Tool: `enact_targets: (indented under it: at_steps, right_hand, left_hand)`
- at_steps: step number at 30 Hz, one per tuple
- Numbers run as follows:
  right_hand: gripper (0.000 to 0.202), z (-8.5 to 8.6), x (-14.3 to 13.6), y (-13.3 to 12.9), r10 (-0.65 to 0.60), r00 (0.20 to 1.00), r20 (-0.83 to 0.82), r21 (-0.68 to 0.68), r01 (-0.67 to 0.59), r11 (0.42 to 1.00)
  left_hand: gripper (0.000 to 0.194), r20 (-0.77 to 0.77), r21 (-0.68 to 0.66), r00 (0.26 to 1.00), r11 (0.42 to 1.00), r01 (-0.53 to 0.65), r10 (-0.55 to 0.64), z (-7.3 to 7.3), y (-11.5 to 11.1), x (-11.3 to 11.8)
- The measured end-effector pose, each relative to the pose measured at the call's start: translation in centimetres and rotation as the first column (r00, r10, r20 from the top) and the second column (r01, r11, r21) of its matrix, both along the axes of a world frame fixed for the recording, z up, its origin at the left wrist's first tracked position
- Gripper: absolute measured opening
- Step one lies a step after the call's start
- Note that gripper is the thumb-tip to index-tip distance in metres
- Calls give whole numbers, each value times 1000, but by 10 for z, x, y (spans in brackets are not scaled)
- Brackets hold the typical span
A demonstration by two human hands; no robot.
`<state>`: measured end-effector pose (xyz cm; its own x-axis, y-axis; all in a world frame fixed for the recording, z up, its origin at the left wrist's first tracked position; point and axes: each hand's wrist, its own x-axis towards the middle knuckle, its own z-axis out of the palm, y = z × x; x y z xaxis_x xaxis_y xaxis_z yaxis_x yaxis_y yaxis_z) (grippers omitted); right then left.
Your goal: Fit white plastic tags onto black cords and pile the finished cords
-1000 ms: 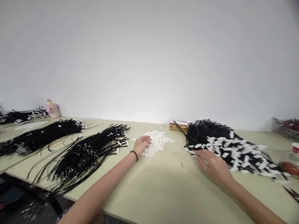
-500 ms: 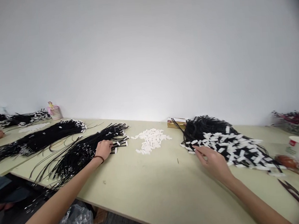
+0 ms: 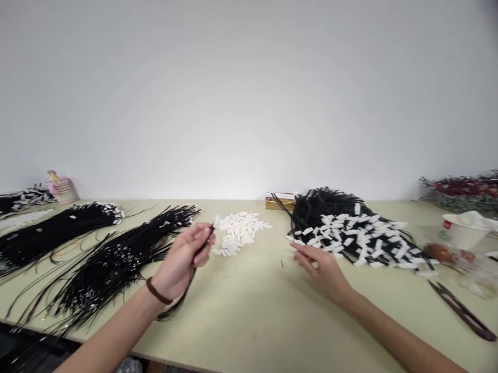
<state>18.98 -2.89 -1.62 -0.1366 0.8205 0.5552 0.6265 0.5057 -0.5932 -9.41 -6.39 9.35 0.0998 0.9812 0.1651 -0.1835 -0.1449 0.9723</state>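
My left hand (image 3: 186,258), palm partly turned up, is raised above the table with its fingers closed on a black cable (image 3: 209,237). A white tip shows at the cable's end, and its tail hangs down below the wrist. Behind this hand a long bundle of black cables (image 3: 122,256) lies on the table. My right hand (image 3: 324,272) is at the near left edge of a heap of white-ended black cables (image 3: 362,236). Its fingers are stretched out, with nothing visible between them. Between the hands lies a pile of small white pieces (image 3: 241,230).
A gold box (image 3: 277,201) stands near the wall. On the right are a paper cup (image 3: 463,232), dark scissors (image 3: 463,311), a plastic bag (image 3: 486,276) and a dark red bundle (image 3: 481,192). Another cable bundle (image 3: 53,229) and a pink container (image 3: 62,188) are on the left.
My left hand has risen from the left cable bundle and moved right, carrying a black cable. My right hand has shifted slightly left at the heap's edge. The view has turned a little right.
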Motion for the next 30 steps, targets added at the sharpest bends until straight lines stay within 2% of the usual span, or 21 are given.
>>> enact_targets:
  at_steps: [2,4,6,8,10,12,13,15,17,19,22,25,30]
  right_hand:
    - [38,3,-11,-5,116,987,-110,-76,-124,989]
    - [40,7,-19,-9,237,945,-227,-142,-272,952]
    - [39,11,-25,-12,281,896,-343,-157,-350,923]
    - [36,13,-28,-14,253,881,-401,-139,-331,933]
    - [32,13,-29,-14,172,879,-445,-135,-256,957]
    - [30,10,-30,-13,82,863,-499,-171,-190,967]
    - [30,9,-31,-13,46,849,-526,-205,-179,962]
    - [30,7,-31,-13,11,838,-546,-276,-192,942]
    - [32,6,-31,-13,25,873,-488,-312,-200,929]
    - [32,5,-30,-13,49,931,-361,-304,-167,938]
    - [31,3,-28,-13,36,989,-140,-247,-70,966]
    - [30,1,-28,-13,14,999,42,-159,-8,987]
    - [29,5,-26,-10,78,989,128,-103,-65,993]
  left_hand:
    - [10,165,-198,967,954,226,-195,-9,0,31]
    - [8,304,-365,906,842,397,-296,-25,6,60]
    - [13,414,-432,831,723,539,-372,-43,16,87]
    - [16,490,-433,758,634,641,-432,-62,25,108]
    - [21,541,-424,705,575,700,-459,-78,31,122]
    - [20,558,-418,687,557,717,-465,-90,34,127]
    - [17,545,-411,694,571,711,-471,-95,36,127]
    - [7,465,-369,751,668,646,-469,-101,39,122]
    - [8,364,-316,822,772,552,-439,-101,43,115]
    - [17,275,-308,884,837,453,-378,-98,48,107]
    - [35,129,-293,892,842,453,-434,-93,54,100]
    - [39,-28,-289,857,824,486,-515,-91,55,98]
    - [37,-147,-258,819,821,509,-555,-89,55,96]
